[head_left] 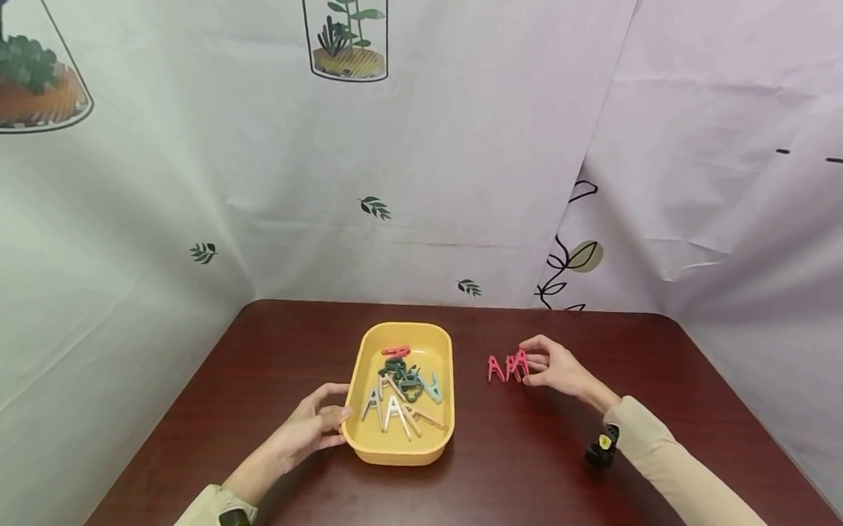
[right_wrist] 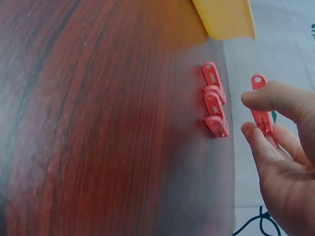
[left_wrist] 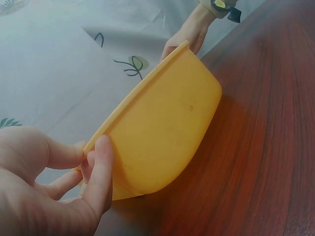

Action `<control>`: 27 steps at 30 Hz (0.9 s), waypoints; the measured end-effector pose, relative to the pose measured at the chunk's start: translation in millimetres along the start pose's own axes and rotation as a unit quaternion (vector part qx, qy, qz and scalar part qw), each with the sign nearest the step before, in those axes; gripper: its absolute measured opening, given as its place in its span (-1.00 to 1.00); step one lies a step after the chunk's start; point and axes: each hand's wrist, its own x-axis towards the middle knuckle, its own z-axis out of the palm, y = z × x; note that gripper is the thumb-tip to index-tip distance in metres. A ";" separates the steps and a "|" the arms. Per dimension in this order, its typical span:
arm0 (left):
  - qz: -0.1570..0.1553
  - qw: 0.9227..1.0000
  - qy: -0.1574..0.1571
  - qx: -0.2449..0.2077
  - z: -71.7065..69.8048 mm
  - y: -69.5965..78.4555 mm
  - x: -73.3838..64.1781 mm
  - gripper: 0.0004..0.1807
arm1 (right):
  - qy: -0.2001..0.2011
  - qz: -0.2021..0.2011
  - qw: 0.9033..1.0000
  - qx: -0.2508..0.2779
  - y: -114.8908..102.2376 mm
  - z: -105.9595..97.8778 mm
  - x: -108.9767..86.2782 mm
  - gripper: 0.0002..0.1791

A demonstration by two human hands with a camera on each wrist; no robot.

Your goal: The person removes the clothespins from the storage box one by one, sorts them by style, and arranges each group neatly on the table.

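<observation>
The work looks partway along. A good part of the clips lie in the yellow box (head_left: pixel 397 457), which sits on the dark red table (head_left: pixel 560 477). One red clip (right_wrist: pixel 262 118) is in the right hand (head_left: pixel 562 371), to the right of the box and well apart from it. Its thumb and fingers come close together and pinch the clip. Two more clips seem left to deal with: a near red clip (right_wrist: pixel 216 122) and a far red clip (right_wrist: pixel 212 88). They are close together on the table, and no fingers hold them. Whether clips are going into the box or coming out, the pictures do not tell.

The left hand (head_left: pixel 311 426) pinches the left side of the box, with the rim between thumb and fingers.

Now the count. There is one box. Outside it are three red clips: one held, two on the table. Inside are one small red clip (head_left: pixel 395 352), one light blue clip (head_left: pixel 432 388), one grey clip (head_left: pixel 371 402), one white clip (head_left: pixel 393 405) and what look like two tan clips (head_left: pixel 425 416). The dark green clips (head_left: pixel 410 385) lie in a heap, too tangled to count.
</observation>
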 end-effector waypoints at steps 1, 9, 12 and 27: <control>0.000 1.000 0.001 0.000 0.0 0.1 0.0 -0.39 | 0.001 0.000 1.000 0.000 1.0 -0.9 -0.1 -0.28; 0.000 1.000 0.000 0.000 -0.2 -0.2 -0.9 -0.38 | 0.012 0.011 0.999 -0.035 9.3 -9.3 -2.1 -0.28; 0.000 1.000 0.001 -0.002 -0.7 -0.3 -0.9 -0.38 | 0.008 0.014 0.999 -0.047 11.3 -14.1 -2.1 -0.27; 0.001 1.000 -0.002 -0.008 -0.4 -2.0 0.5 -0.37 | -0.005 0.044 0.989 -0.142 21.9 -17.5 -0.2 -0.32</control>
